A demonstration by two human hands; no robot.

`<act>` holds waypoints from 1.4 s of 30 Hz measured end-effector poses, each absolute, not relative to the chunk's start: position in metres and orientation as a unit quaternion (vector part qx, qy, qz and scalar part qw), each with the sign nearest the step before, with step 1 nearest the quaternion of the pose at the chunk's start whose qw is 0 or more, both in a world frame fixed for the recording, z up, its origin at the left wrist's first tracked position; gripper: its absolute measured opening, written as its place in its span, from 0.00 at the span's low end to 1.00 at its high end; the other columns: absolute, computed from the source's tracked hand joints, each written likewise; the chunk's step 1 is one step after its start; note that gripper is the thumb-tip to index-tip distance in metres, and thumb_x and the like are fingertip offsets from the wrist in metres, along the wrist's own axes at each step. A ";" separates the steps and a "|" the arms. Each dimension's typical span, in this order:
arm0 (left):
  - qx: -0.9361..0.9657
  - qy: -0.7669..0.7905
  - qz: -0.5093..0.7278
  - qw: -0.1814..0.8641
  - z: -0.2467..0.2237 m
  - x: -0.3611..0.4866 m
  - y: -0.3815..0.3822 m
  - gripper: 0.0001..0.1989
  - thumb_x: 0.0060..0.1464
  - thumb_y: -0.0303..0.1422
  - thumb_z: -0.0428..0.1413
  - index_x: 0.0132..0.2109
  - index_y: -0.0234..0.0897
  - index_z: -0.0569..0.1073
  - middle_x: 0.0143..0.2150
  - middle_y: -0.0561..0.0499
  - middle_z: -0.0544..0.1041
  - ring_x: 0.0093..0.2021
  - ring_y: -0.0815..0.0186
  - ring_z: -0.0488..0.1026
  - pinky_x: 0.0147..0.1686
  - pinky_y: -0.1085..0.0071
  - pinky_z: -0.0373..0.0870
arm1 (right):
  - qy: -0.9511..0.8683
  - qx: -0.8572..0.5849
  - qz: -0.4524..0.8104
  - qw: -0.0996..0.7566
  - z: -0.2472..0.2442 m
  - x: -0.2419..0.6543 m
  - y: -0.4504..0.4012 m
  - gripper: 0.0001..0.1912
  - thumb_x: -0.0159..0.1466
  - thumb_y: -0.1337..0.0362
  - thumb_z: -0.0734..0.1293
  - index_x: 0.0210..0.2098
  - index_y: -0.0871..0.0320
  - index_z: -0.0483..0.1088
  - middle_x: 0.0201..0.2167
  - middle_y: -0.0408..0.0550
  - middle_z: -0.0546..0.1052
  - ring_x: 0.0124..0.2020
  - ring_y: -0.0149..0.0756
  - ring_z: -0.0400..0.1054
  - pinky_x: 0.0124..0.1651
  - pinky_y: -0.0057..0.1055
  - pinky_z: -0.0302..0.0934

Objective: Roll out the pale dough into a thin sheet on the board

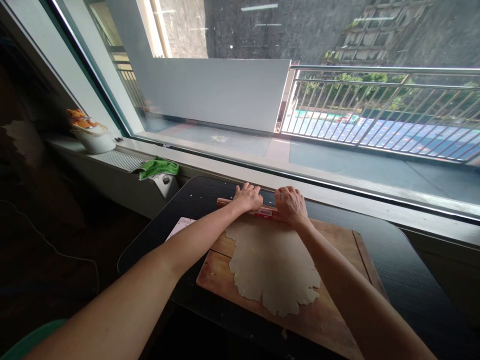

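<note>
A wooden rolling pin lies across the far edge of a sheet of dough, with a red and white label showing between my hands. My left hand is curled over the pin left of the label, and the pin's left end sticks out past it. On the label's other side, my right hand grips the pin, its fingers bent over the far side and hiding the right end. The dough is thin and wide, with ragged, split edges. Beneath it is a wooden cutting board, partly covered by my right forearm.
The board rests on a black table beside a window ledge. A pale pink flat item lies left of the board. Further left, a green cloth and a white pot sit on a ledge. Small crumbs dot the tabletop.
</note>
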State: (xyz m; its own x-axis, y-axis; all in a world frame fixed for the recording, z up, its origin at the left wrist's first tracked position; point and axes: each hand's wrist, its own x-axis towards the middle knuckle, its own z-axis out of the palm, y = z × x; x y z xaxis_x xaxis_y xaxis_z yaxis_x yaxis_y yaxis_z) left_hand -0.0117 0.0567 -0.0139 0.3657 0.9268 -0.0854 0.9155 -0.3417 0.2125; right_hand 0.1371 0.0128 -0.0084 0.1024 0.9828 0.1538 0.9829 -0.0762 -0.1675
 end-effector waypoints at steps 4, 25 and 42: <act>0.835 0.541 0.041 0.096 -0.021 -0.018 0.040 0.23 0.65 0.37 0.40 0.60 0.41 0.70 0.65 0.44 0.70 0.68 0.50 0.58 0.64 0.42 0.55 | -0.702 -0.705 0.011 0.103 -0.019 0.134 -0.010 0.21 0.72 0.54 0.54 0.55 0.53 0.71 0.57 0.52 0.74 0.59 0.46 0.62 0.57 0.39 0.58; 0.811 0.574 0.041 0.102 -0.012 -0.005 0.073 0.23 0.64 0.39 0.43 0.60 0.34 0.69 0.64 0.38 0.70 0.67 0.51 0.60 0.63 0.45 0.57 | -0.638 -0.765 0.046 0.070 -0.005 0.138 0.029 0.26 0.73 0.55 0.51 0.58 0.60 0.70 0.59 0.61 0.71 0.60 0.50 0.63 0.57 0.43 0.57; 0.800 0.592 0.064 0.075 -0.012 -0.001 0.078 0.22 0.65 0.36 0.43 0.60 0.33 0.70 0.64 0.37 0.70 0.69 0.50 0.57 0.66 0.44 0.52 | -0.635 -0.769 0.076 0.023 -0.001 0.137 0.027 0.28 0.73 0.53 0.48 0.62 0.60 0.66 0.63 0.60 0.67 0.63 0.51 0.60 0.60 0.47 0.54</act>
State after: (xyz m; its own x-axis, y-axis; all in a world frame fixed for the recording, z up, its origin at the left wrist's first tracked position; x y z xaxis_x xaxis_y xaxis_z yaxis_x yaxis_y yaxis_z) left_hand -0.0010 0.0782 -0.0125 0.2900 0.9569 0.0131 0.9378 -0.2868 0.1956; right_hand 0.1373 0.0268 -0.0011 0.1824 0.9794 -0.0873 0.9723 -0.1928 -0.1321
